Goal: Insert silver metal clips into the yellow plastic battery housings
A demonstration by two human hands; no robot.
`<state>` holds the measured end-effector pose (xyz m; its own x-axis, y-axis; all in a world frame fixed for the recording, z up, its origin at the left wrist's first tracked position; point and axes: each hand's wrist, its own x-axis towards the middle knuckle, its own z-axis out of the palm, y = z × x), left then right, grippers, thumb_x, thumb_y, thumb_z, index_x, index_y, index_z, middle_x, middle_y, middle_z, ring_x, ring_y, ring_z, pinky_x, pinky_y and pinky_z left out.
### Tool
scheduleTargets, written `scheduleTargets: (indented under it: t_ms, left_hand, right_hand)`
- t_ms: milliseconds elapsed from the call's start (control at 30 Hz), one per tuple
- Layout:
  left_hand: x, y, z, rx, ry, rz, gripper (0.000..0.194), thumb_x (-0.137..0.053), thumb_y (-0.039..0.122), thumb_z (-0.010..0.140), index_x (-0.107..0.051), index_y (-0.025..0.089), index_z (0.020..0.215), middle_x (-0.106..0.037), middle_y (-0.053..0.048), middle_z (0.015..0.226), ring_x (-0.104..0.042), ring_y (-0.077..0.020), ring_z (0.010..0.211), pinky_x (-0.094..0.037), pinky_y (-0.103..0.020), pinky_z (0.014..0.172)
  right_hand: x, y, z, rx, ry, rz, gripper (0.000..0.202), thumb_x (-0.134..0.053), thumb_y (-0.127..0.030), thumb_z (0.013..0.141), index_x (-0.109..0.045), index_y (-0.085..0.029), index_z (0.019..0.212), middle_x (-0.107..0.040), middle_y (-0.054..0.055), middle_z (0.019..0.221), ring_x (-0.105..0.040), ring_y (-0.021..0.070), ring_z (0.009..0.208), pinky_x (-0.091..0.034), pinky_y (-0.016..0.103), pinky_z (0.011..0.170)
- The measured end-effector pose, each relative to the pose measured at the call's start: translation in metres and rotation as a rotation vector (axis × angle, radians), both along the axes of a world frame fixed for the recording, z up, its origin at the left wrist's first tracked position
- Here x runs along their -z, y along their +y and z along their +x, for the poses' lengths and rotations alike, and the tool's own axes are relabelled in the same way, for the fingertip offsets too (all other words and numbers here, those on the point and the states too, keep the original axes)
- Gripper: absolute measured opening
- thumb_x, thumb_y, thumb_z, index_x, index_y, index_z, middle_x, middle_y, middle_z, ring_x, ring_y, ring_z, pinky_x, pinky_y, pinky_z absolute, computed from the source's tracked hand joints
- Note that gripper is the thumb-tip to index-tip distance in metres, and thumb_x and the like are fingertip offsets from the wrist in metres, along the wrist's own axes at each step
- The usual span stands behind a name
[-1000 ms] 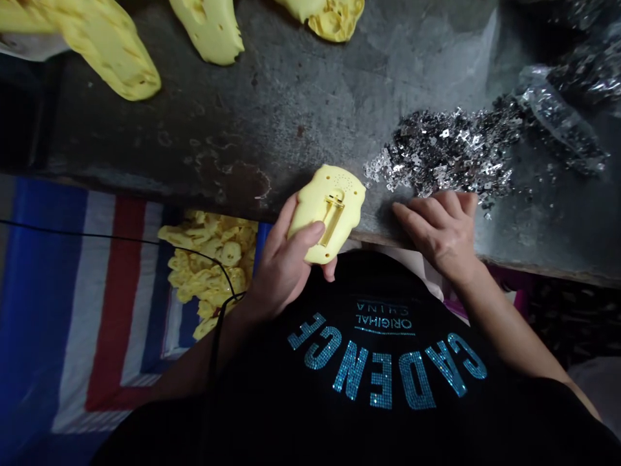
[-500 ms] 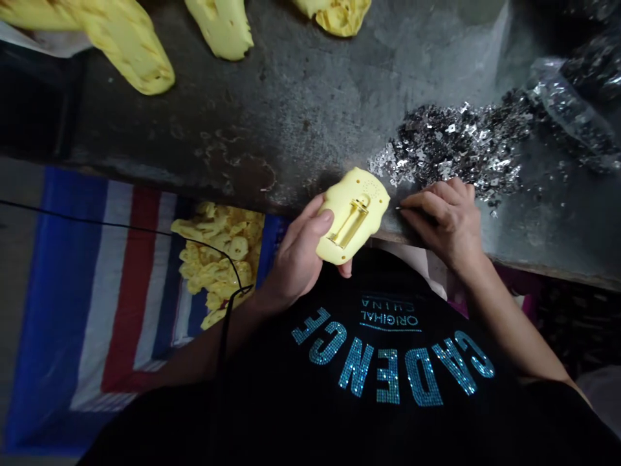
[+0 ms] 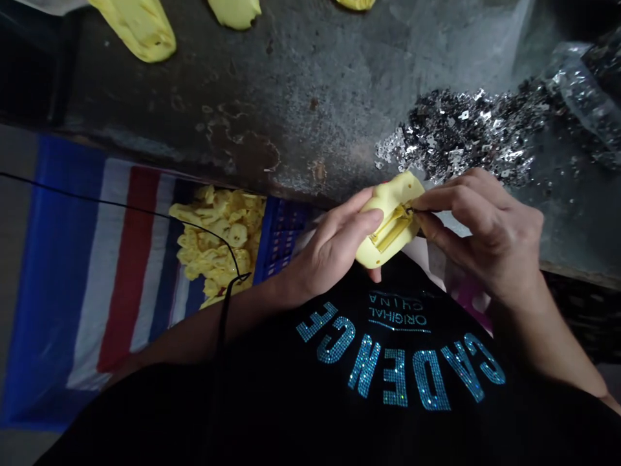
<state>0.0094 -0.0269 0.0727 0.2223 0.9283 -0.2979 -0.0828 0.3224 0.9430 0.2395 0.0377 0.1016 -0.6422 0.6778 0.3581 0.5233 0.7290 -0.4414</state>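
Note:
A yellow plastic housing (image 3: 383, 243) with a long open slot is gripped in my left hand (image 3: 334, 249), the thumb on its face and fingers behind. My right hand (image 3: 478, 223) pinches a tiny dark piece at the upper end of the slot, with thumb and forefinger touching the housing; the fingertips mostly hide the piece. Beyond my hands, a pile of small shiny metal pieces (image 3: 466, 136) lies on the dark metal table (image 3: 310, 84).
Yellow parts (image 3: 140, 32) lie at the table's far left edge. A clear plastic bag (image 3: 587, 97) is at the right. Below the table, left, a blue crate (image 3: 29, 336) holds striped cloth and more yellow parts (image 3: 218, 233). A black cable (image 3: 111, 206) crosses over it.
My right hand has moved from beside the metal pile to the housing's slot. My left hand has shifted right with the housing, which is now tilted.

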Motion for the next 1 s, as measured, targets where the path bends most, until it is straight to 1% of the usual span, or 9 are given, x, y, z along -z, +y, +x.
scheduleTargets:
  t_ms: [100,167,367,567,700,800,867,933,1000]
  left_hand:
    - [-0.002,0.003,0.002,0.000,-0.189,-0.110,0.040,-0.058,0.049,0.114,-0.075,0.026,0.143,-0.077,-0.001,0.092,-0.072,-0.0169,0.064,-0.062,-0.029,0.054]
    - [-0.003,0.004,0.004,-0.004,-0.230,-0.126,0.038,-0.060,0.047,0.114,-0.077,0.025,0.139,-0.077,-0.002,0.094,-0.073,-0.0177,0.066,-0.064,-0.029,0.054]
    - [-0.003,0.007,0.007,0.003,-0.260,-0.152,0.041,-0.059,0.047,0.111,-0.074,0.022,0.140,-0.078,-0.005,0.103,-0.073,-0.0173,0.063,-0.067,-0.031,0.052]
    - [-0.005,0.008,0.011,-0.007,-0.260,-0.184,0.041,-0.059,0.047,0.111,-0.074,0.019,0.136,-0.079,-0.007,0.110,-0.074,-0.0169,0.064,-0.068,-0.031,0.053]
    - [-0.006,0.010,0.014,-0.045,-0.293,-0.214,0.044,-0.059,0.045,0.108,-0.073,0.015,0.138,-0.080,-0.012,0.114,-0.072,-0.0176,0.064,-0.066,-0.032,0.048]
    - [-0.005,0.010,0.013,-0.024,-0.300,-0.209,0.046,-0.058,0.047,0.109,-0.072,0.015,0.140,-0.078,-0.008,0.102,-0.072,-0.0181,0.059,-0.067,-0.033,0.048]
    - [-0.002,0.009,0.012,0.005,-0.297,-0.185,0.048,-0.058,0.048,0.111,-0.072,0.017,0.145,-0.078,-0.006,0.097,-0.072,-0.0177,0.057,-0.068,-0.033,0.050]
    - [-0.002,0.007,0.013,0.017,-0.251,-0.145,0.051,-0.059,0.048,0.112,-0.068,0.021,0.155,-0.079,-0.005,0.102,-0.072,-0.0166,0.058,-0.068,-0.031,0.051]
    - [-0.003,0.005,0.014,0.000,-0.140,-0.092,0.059,-0.061,0.048,0.113,-0.060,0.024,0.167,-0.082,-0.006,0.114,-0.073,-0.0160,0.063,-0.067,-0.028,0.051]
  right_hand:
    - [-0.001,0.002,0.000,-0.052,-0.028,0.097,0.012,-0.070,-0.023,0.113,-0.074,-0.030,0.121,-0.081,0.003,0.100,-0.071,0.0249,0.087,-0.062,0.046,0.079]
    - [-0.001,0.002,0.000,-0.072,-0.047,0.152,0.009,-0.068,-0.022,0.114,-0.073,-0.027,0.120,-0.080,0.004,0.099,-0.070,0.0243,0.086,-0.061,0.045,0.076]
    - [-0.003,0.000,0.000,-0.047,-0.204,0.164,0.017,-0.060,-0.025,0.117,-0.076,-0.030,0.118,-0.081,0.005,0.098,-0.070,0.0266,0.089,-0.059,0.048,0.080]
    - [0.002,-0.004,0.000,-0.077,-0.178,0.349,0.017,-0.061,-0.020,0.116,-0.074,-0.026,0.126,-0.083,0.004,0.104,-0.068,0.0257,0.087,-0.055,0.046,0.075]
    - [0.010,-0.013,0.006,-0.031,-0.117,0.240,0.029,-0.063,-0.019,0.114,-0.074,-0.031,0.138,-0.086,0.005,0.112,-0.074,0.0271,0.094,-0.056,0.048,0.079]
    - [0.013,-0.017,0.013,0.069,-0.062,0.122,0.029,-0.066,-0.025,0.113,-0.076,-0.036,0.138,-0.086,0.005,0.117,-0.077,0.0287,0.097,-0.060,0.051,0.086]
    - [0.015,-0.015,0.015,0.140,0.008,0.056,0.026,-0.070,-0.029,0.112,-0.076,-0.036,0.137,-0.085,0.006,0.121,-0.078,0.0303,0.104,-0.064,0.053,0.092]
    - [0.016,-0.009,0.015,0.176,0.083,-0.034,0.027,-0.073,-0.034,0.111,-0.076,-0.034,0.137,-0.083,0.009,0.131,-0.078,0.0328,0.116,-0.066,0.054,0.096]
    - [0.019,-0.001,0.014,0.154,0.151,-0.152,0.034,-0.078,-0.040,0.108,-0.074,-0.031,0.140,-0.079,0.012,0.138,-0.077,0.0345,0.122,-0.069,0.054,0.096]
